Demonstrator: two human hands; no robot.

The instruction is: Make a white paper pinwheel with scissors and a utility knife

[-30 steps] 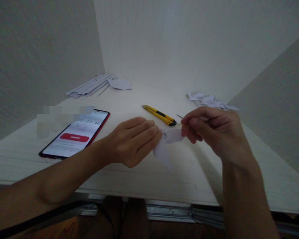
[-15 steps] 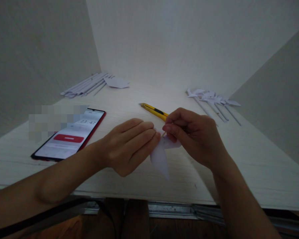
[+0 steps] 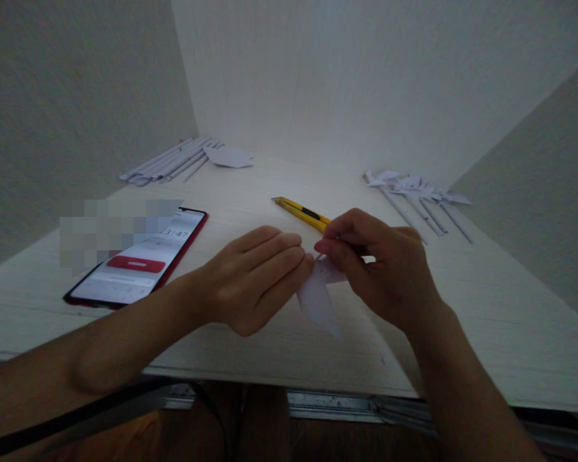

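My left hand is closed, its fingers pinched on a white paper pinwheel whose pointed blades hang below the fingertips and reach toward the right hand. Opposite it, my right hand is closed too, thumb and forefinger pinching a thin pale stick like a toothpick. The stick slants down to the paper between the hands; its far end is hidden by the fingers. Just beyond the right fingertips lies a yellow utility knife, its tip pointing left.
A phone with a lit screen lies left, close to my left forearm. Rolled paper sticks and a folded paper piece lie at the back left. Several paper pinwheels on sticks lie at the back right. Pale walls enclose the white table.
The hands keep the same pinch, with only slight shifts. The hanging paper blade has swung a little to the right. The whole view has shifted slightly.
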